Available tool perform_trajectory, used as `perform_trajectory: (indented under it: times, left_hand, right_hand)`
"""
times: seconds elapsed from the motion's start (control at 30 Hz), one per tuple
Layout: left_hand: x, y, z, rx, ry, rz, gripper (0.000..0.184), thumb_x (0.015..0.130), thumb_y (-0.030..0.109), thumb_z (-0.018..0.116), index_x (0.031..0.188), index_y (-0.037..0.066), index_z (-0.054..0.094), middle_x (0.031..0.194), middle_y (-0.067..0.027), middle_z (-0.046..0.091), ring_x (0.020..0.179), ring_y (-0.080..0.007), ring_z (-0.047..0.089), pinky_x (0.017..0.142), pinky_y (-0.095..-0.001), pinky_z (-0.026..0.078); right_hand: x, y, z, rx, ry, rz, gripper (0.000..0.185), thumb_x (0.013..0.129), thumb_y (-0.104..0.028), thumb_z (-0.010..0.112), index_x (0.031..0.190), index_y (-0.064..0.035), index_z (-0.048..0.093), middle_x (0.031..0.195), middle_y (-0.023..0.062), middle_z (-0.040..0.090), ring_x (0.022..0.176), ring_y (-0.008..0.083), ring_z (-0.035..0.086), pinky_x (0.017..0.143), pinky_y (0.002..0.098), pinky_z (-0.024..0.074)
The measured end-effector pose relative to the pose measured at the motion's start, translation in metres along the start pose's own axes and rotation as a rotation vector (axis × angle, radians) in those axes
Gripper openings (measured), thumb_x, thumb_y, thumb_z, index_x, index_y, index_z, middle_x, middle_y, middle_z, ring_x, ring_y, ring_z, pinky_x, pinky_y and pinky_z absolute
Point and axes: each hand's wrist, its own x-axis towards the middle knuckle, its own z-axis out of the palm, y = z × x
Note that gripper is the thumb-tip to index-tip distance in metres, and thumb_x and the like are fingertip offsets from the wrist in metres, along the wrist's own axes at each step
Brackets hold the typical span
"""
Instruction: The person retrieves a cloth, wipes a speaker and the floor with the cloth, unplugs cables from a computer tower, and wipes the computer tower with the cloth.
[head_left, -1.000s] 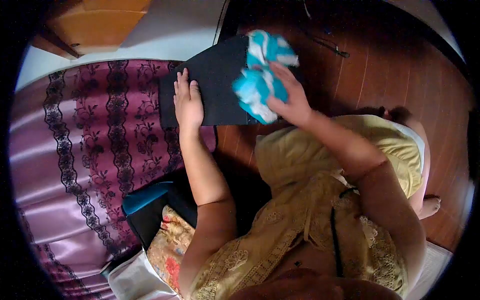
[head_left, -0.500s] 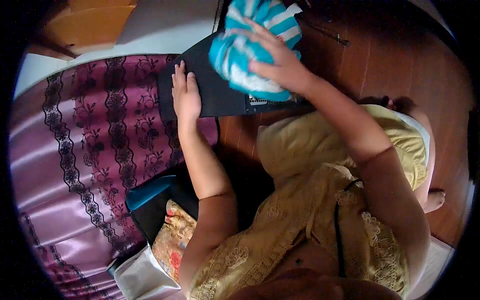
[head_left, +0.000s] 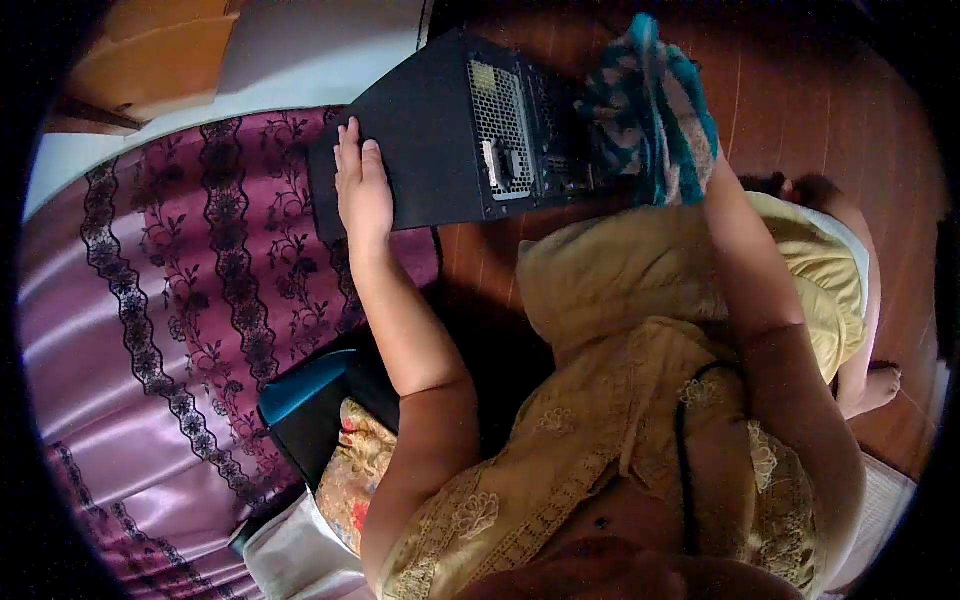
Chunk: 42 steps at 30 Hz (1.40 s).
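A black desktop computer case [head_left: 425, 130] stands in front of me, its back panel [head_left: 505, 130] with a perforated metal power-supply grille facing right. My left hand [head_left: 365, 195] lies flat on the case's dark top surface near its left edge, fingers extended. At the case's right end, a blue-and-white striped towel [head_left: 655, 120] hangs crumpled against the lower part of the back panel. My right hand [head_left: 718, 172] is behind and within the towel, holding it; its fingers are covered by the cloth.
Purple satin fabric with black lace bands [head_left: 180, 300] spreads along the left. Beside my left arm lie a floral cloth [head_left: 360, 465], a teal-and-black item [head_left: 310, 385] and a white bag [head_left: 300, 550]. Brown wooden floor [head_left: 790, 110] extends right. A wooden piece of furniture [head_left: 150, 60] stands upper left.
My right hand has moved right and down with the towel, from the case's upper face to its back side, uncovering the grille. My left hand stays on the case.
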Motion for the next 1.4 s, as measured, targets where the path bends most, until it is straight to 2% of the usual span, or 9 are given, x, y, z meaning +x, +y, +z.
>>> perform_trajectory:
  times: [0.1, 0.23, 0.4, 0.53, 0.6, 0.8, 1.1, 1.23, 1.4]
  left_hand:
    - [0.001, -0.001, 0.001, 0.005, 0.009, 0.002, 0.051, 0.103, 0.034, 0.035, 0.151, 0.015, 0.037, 0.158, -0.0145, 0.031, 0.147, -0.0334, 0.024, 0.118, -0.0419, 0.021]
    - [0.002, -0.005, 0.003, 0.001, 0.013, 0.0, 0.051, 0.104, 0.034, 0.034, 0.151, 0.014, 0.037, 0.158, -0.0147, 0.031, 0.147, -0.0337, 0.025, 0.118, -0.0425, 0.02]
    - [-0.005, 0.011, -0.003, 0.057, 0.003, -0.021, 0.051, 0.104, 0.034, 0.035, 0.151, 0.015, 0.036, 0.158, -0.0143, 0.03, 0.148, -0.033, 0.024, 0.119, -0.0434, 0.019]
    - [-0.003, 0.008, -0.002, 0.071, -0.001, -0.035, 0.051, 0.103, 0.034, 0.035, 0.151, 0.015, 0.037, 0.158, -0.0141, 0.031, 0.147, -0.0326, 0.025, 0.119, -0.0424, 0.019]
    - [0.0, 0.003, -0.002, 0.012, 0.005, -0.019, 0.051, 0.103, 0.033, 0.035, 0.151, 0.015, 0.037, 0.158, -0.014, 0.031, 0.147, -0.0325, 0.025, 0.118, -0.0421, 0.019]
    - [0.0, 0.002, -0.001, 0.029, 0.027, 0.003, 0.05, 0.103, 0.032, 0.035, 0.15, 0.014, 0.038, 0.158, -0.0142, 0.032, 0.147, -0.0333, 0.026, 0.118, -0.0422, 0.02]
    - [-0.002, 0.006, 0.0, 0.076, 0.023, 0.002, 0.051, 0.103, 0.032, 0.035, 0.15, 0.013, 0.038, 0.157, -0.0148, 0.032, 0.146, -0.0345, 0.026, 0.118, -0.0427, 0.02]
    - [-0.002, 0.007, -0.002, 0.04, 0.015, -0.004, 0.051, 0.103, 0.031, 0.036, 0.15, 0.012, 0.038, 0.157, -0.0147, 0.032, 0.147, -0.0341, 0.026, 0.118, -0.0425, 0.02]
    - [0.001, 0.006, -0.001, 0.018, 0.011, 0.0, 0.05, 0.103, 0.031, 0.037, 0.149, 0.011, 0.039, 0.157, -0.0147, 0.032, 0.147, -0.0339, 0.026, 0.118, -0.042, 0.02]
  right_hand:
    - [-0.01, -0.018, 0.029, 0.135, -0.121, -0.021, 0.057, 0.089, -0.03, 0.071, 0.14, -0.0166, 0.05, 0.133, 0.0093, 0.058, 0.112, 0.0267, 0.06, 0.095, 0.0417, 0.0505]
    - [-0.032, 0.014, 0.132, -0.973, -0.235, -0.691, 0.062, 0.085, -0.031, 0.072, 0.138, -0.0079, 0.049, 0.138, 0.015, 0.053, 0.13, 0.032, 0.047, 0.109, 0.0429, 0.0371]
    - [-0.097, 0.065, 0.108, -1.044, -0.327, -0.99, 0.047, 0.074, -0.029, 0.078, 0.112, -0.0084, 0.061, 0.13, 0.018, 0.058, 0.124, 0.0401, 0.05, 0.102, 0.0494, 0.0393]
    - [-0.101, 0.065, 0.058, -0.979, -0.502, -0.833, 0.043, 0.073, -0.023, 0.077, 0.109, -0.0079, 0.059, 0.129, 0.0177, 0.059, 0.118, 0.0396, 0.053, 0.102, 0.048, 0.0398]
    - [-0.103, 0.049, 0.053, -0.799, -0.174, -0.545, 0.045, 0.071, -0.018, 0.076, 0.111, -0.008, 0.058, 0.127, 0.016, 0.06, 0.113, 0.0388, 0.055, 0.1, 0.0469, 0.042]
    - [-0.059, 0.007, 0.123, -1.089, -0.291, -0.959, 0.049, 0.068, -0.021, 0.077, 0.11, -0.0068, 0.057, 0.134, 0.0155, 0.057, 0.113, 0.0387, 0.054, 0.097, 0.0477, 0.0445]
    - [-0.071, 0.029, 0.116, -1.022, -0.285, -0.929, 0.042, 0.064, -0.022, 0.079, 0.099, -0.0077, 0.06, 0.114, 0.0125, 0.067, 0.1, 0.0357, 0.06, 0.087, 0.0465, 0.0497]
    - [-0.003, 0.008, 0.136, -1.367, 0.044, -0.813, 0.041, 0.071, -0.024, 0.077, 0.104, -0.0075, 0.059, 0.097, 0.0181, 0.063, 0.096, 0.0398, 0.06, 0.084, 0.0465, 0.0488]
    - [0.062, 0.006, 0.054, -1.57, 0.015, -0.65, 0.049, 0.076, -0.028, 0.073, 0.119, -0.0103, 0.058, 0.11, 0.0208, 0.064, 0.103, 0.0361, 0.062, 0.09, 0.0444, 0.0492]
